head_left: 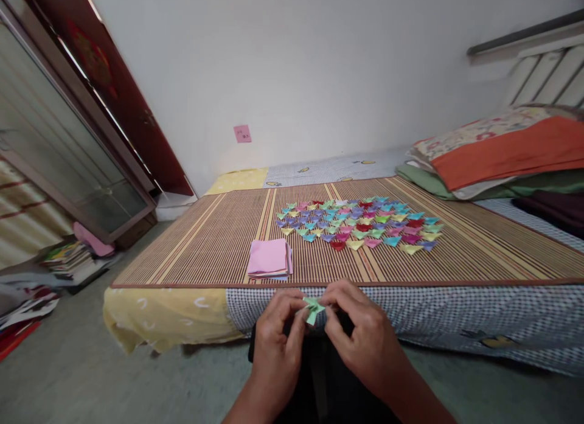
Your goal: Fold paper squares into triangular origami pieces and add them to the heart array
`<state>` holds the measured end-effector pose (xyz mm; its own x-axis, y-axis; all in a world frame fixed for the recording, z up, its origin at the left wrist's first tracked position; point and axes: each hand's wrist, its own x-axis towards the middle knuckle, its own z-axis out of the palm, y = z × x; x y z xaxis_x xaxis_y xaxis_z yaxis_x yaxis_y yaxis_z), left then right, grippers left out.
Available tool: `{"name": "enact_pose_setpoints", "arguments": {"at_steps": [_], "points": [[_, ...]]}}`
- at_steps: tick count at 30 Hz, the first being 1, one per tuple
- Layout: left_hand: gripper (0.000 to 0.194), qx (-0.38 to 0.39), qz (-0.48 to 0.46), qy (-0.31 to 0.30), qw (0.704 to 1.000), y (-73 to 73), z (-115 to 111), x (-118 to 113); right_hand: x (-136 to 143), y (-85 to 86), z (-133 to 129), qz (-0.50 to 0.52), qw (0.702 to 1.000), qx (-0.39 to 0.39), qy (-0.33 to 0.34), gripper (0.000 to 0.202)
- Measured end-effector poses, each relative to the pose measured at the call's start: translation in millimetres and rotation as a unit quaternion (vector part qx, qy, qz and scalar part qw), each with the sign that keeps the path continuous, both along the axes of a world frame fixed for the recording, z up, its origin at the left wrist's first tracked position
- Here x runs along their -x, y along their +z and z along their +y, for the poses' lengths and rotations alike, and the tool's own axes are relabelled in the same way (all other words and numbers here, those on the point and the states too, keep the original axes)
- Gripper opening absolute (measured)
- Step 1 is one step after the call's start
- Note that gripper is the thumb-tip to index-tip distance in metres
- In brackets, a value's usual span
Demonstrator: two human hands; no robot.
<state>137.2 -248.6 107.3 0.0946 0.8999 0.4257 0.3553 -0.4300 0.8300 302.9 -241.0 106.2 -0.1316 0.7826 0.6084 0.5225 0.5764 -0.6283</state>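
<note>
Between my two hands is a small piece of folded light-green paper (313, 310), with flaps sticking out in several directions. My left hand (279, 330) pinches its left side between thumb and fingers. On the other side, my right hand (358, 323) grips it with thumb and fingertips. Both hands are just in front of the bed's near edge, above my dark-clothed lap. Beyond them, a stack of square paper sheets (269, 258), pink on top, lies on the striped mat. Several rows of small folded paper pieces (360, 222) in many colours stand farther back to the right.
The striped bamboo mat (191, 241) covers most of the bed. Folded bedding (502, 150) is piled at the right by a white radiator (550, 77). A pink note (242, 134) is on the wall. Books (73, 257) are stacked on the floor at left, near a glass-panelled door (77, 132).
</note>
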Motion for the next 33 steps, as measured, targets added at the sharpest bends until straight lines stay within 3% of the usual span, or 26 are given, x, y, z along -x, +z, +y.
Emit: {"name": "enact_pose_setpoints", "arguments": {"at_steps": [3, 10, 15, 23, 30, 33], "points": [[0.016, 0.018, -0.012, -0.004, 1.0, -0.6, 0, -1, 1, 2.0, -1, -0.029, 0.999, -0.004, -0.025, 0.016], [0.017, 0.034, -0.004, -0.012, 0.999, 0.3, -2, -2, -4, 19.4, 0, -0.064, 0.995, 0.082, 0.011, 0.019], [0.022, 0.043, -0.001, -0.037, 0.998, 2.0, -2, -2, -4, 25.6, 0, -0.075, 0.992, 0.094, 0.026, 0.021], [0.017, 0.042, 0.012, -0.074, 0.996, 8.1, 1, -3, 1, 17.8, 0, -0.093, 0.993, 0.059, 0.043, 0.024], [0.021, 0.034, 0.015, -0.062, 0.997, 8.7, 3, -4, 6, 6.7, 1, -0.107, 0.994, 0.021, 0.022, 0.022], [0.02, 0.021, 0.028, -0.023, 0.999, 4.6, 3, -3, 5, 6.5, 0, -0.106, 0.994, 0.033, 0.02, 0.023]]}}
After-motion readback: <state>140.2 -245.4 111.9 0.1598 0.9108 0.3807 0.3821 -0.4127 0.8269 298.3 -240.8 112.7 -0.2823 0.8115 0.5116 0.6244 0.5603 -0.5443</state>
